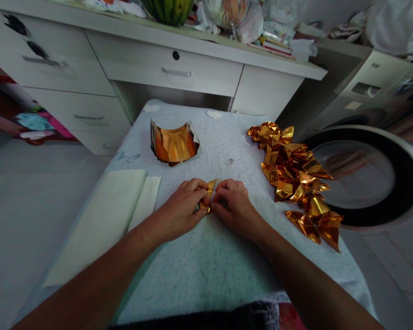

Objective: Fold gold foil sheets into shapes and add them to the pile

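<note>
Between my hands, at the middle of the cloth-covered table [192, 266], is a small piece of gold foil paper [210, 187], partly folded. My left hand [186, 201] pinches its left side, with thumb and fingers closed on it. On its right edge, the fingers of my right hand [232, 201] are curled and pressed close; my knuckles hide much of the paper. Beyond my left hand stands a curved stack of gold foil sheets [175, 144]. To the right lies a heap of folded gold foil pieces [292, 172].
Pale paper sheets [106, 215] lie along the table's left side. White drawers [172, 73] stand behind, with a watermelon [167, 9] and a glass bowl [227, 11] on top. At the right, a washing machine [361, 87] has its round door [368, 174] swung open near the table.
</note>
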Demonstrator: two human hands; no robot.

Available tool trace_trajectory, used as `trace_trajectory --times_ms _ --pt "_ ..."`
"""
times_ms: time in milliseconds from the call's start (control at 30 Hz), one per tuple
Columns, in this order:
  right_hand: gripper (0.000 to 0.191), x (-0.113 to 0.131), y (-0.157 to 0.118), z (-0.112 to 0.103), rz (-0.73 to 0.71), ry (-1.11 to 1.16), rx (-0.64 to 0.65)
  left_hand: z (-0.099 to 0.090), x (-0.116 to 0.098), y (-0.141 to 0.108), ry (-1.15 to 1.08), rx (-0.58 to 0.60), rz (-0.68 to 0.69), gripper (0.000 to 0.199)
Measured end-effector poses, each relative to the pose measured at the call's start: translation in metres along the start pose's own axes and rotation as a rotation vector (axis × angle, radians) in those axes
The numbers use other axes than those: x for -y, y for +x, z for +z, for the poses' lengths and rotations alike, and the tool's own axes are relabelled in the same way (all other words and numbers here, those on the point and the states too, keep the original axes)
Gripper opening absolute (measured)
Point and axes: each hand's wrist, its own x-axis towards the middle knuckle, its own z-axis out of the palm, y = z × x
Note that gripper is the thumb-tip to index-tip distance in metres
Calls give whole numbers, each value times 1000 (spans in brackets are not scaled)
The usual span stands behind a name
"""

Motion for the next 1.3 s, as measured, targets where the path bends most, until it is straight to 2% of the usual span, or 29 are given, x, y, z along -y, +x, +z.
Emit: trace_trajectory --times_ms 333,533,900,1300 --pt "5 4 0 2 22 -25 -8 -1 -2 -2 16 8 7 18" --pt "7 3 1 3 31 -31 -14 -3 -6 -4 13 36 4 16" --pt "7 3 1 4 41 -33 -28 -2 -10 0 3 13 -48 10" --pt "8 4 2 6 53 -53 -34 3 -9 1 40 -7 -62 16"
